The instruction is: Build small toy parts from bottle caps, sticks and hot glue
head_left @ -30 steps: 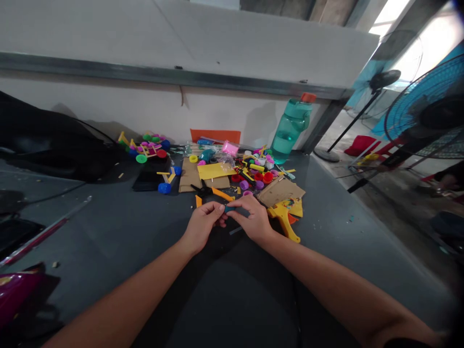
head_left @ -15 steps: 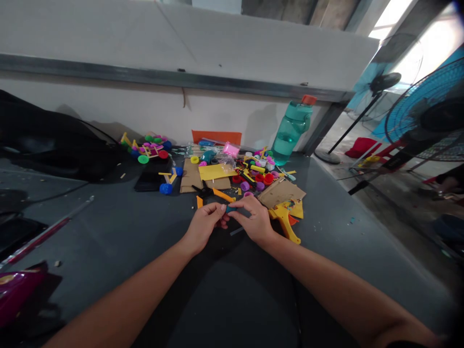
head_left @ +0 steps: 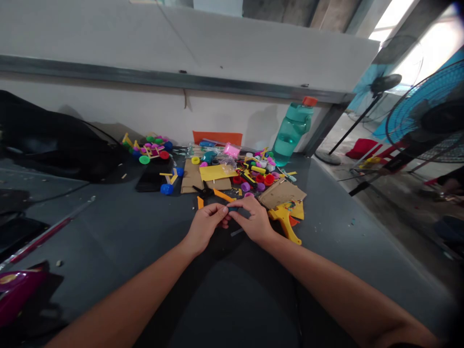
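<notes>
**Both grips clamping a small teal piece**

The left grip [head_left: 206, 228] and right grip [head_left: 254, 221] are pinching a small teal piece [head_left: 229, 209] between their fingertips, holding it just above the grey tabletop [head_left: 108, 232]. Orange-handled scissors [head_left: 205, 192] are lying just beyond the left grip, while a yellow glue gun [head_left: 285, 221] is resting beside the right grip, near a cardboard sheet [head_left: 281, 193].
</notes>
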`<state>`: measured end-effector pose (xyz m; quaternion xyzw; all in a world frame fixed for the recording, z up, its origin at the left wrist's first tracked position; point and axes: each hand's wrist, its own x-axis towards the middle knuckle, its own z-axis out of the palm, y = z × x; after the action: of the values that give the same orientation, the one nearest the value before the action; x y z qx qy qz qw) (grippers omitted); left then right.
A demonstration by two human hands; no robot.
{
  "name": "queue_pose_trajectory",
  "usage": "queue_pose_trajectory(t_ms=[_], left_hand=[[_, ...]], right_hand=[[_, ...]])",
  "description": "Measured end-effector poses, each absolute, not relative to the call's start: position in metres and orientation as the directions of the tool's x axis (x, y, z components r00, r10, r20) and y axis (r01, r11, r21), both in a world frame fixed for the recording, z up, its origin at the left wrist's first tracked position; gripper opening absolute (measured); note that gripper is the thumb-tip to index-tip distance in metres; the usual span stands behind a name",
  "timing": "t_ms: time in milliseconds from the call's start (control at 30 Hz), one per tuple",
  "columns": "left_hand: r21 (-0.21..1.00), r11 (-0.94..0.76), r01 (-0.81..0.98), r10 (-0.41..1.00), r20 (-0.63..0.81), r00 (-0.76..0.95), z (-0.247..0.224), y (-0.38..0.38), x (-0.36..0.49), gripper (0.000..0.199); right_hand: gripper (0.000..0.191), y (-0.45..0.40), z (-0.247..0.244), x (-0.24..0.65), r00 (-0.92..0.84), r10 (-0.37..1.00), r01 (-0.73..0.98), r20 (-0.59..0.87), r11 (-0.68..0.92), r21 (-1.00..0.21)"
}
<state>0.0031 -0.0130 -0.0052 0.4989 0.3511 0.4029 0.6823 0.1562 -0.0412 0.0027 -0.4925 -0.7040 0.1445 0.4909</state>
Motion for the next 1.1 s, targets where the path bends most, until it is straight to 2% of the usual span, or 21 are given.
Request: queue_pose_trajectory(t_ms=[133,300,467,633,933,1100], left_hand=[[0.955,0.197,-0.220,0.900,-0.087,0.428,-0.0041,-0.0135,0.0036,0.021],[0.949,0.202,-0.241,0.908,-0.090,0.408,-0.0025,-0.0139,0.0039,0.020],[0.951,0.193,-0.240,0.922,-0.092,0.377,-0.0024,-0.0143,0.0034,0.021],[0.957,0.182,-0.224,0.927,-0.091,0.364,-0.0026,-0.0151,0.0040,0.021],[0.973,0.131,-0.190,0.942,-0.062,0.329,-0.0015,-0.0162,0.0043,0.027],[0.979,0.103,-0.175,0.951,-0.045,0.306,-0.0022,-0.0169,0.0043,0.024]], right_hand=[[0.024,-0.0404,-0.0010,0.1562,-0.005,0.851,0.532,0.526,0.448,-0.719],[0.024,-0.0393,-0.0032,0.1560,0.037,0.862,0.511,0.505,0.418,-0.751],[0.014,-0.0402,-0.0011,0.1561,0.063,0.869,0.509,0.491,0.395,-0.765],[0.015,-0.0404,-0.0007,0.1568,0.081,0.916,0.437,0.394,0.322,-0.840],[0.011,-0.0400,-0.0009,0.1563,0.103,0.913,0.446,0.394,0.312,-0.839],[0.013,-0.0397,-0.0006,0.1562,0.085,0.922,0.441,0.377,0.305,-0.844]])
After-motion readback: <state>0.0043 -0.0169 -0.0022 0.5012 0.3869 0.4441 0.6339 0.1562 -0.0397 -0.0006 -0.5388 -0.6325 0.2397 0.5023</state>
